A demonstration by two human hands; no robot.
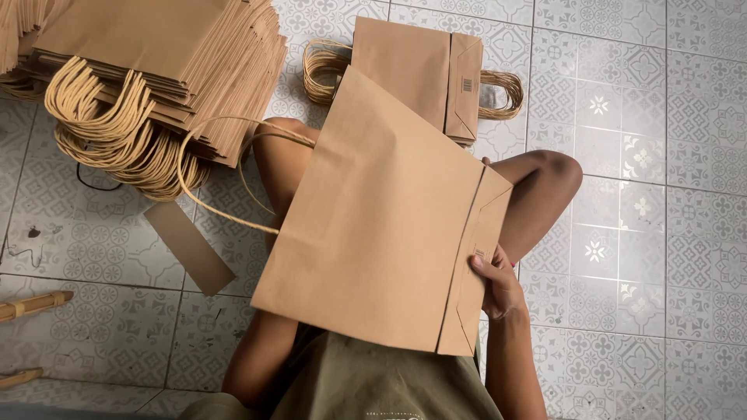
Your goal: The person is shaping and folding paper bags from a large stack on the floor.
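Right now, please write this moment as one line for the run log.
right hand: grips folded bottom of flat paper bag | left hand: hidden | bag over lap | bag stack upper left on tiled floor

A flat paper bag [373,218] lies over the person's crossed legs [537,194], in the middle of the view. The right hand [498,288] holds its folded bottom end at about 4 o'clock. The bag's cord handles [210,155] reach out toward 10 o'clock. Behind it, at 12 o'clock, a small stack of bags [420,74] lies on the tiled floor [669,155]. At 10 to 11 o'clock lies a large pile of bags [156,62]. A cardboard strip [188,247] lies on the floor at 9 o'clock. At 8 o'clock lie two sticks [31,305], probably wooden. The left hand is hidden.
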